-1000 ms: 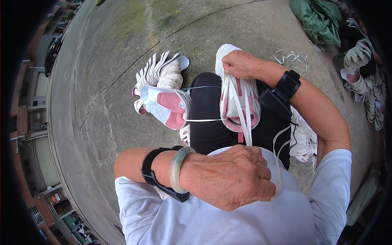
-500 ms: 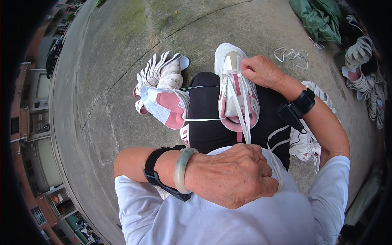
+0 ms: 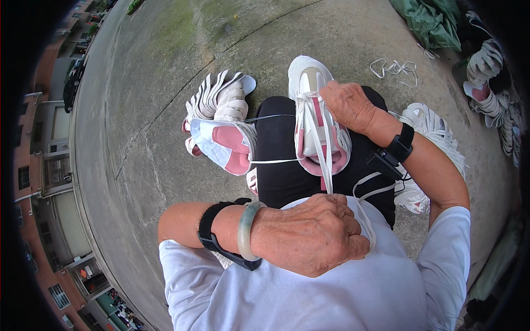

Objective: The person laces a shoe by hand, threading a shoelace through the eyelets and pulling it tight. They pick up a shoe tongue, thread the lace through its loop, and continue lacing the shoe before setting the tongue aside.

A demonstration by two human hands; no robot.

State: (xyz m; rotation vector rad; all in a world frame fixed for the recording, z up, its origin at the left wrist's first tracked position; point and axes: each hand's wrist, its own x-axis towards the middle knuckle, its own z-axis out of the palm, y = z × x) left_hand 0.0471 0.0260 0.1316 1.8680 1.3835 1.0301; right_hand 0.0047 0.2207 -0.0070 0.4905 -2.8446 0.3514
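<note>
A white and pink sneaker (image 3: 317, 118) lies across my black-trousered lap, its toe pointing away from me. White shoelace (image 3: 328, 165) runs from its eyelets back toward my chest. My left hand (image 3: 312, 234) is closed in a fist round that lace, pulling it taut near my body; a loop of lace hangs beside the knuckles. At the front of the lacing, by the toe, my right hand (image 3: 348, 107) is closed with its fingertips against the shoe's right side. What those fingertips pinch, if anything, is hidden.
Stacked white and pink shoe uppers (image 3: 221, 107) lie on the concrete at the left, with a strung pair of pieces (image 3: 223, 140) against my leg. More laced uppers (image 3: 428, 129) lie right. Beyond are a loose lace (image 3: 395, 69), a green sack (image 3: 430, 22) and another pile (image 3: 488, 88).
My right hand has shifted slightly left and nearer to me along the shoe. The left fist stays nearly in place, still on the lace.
</note>
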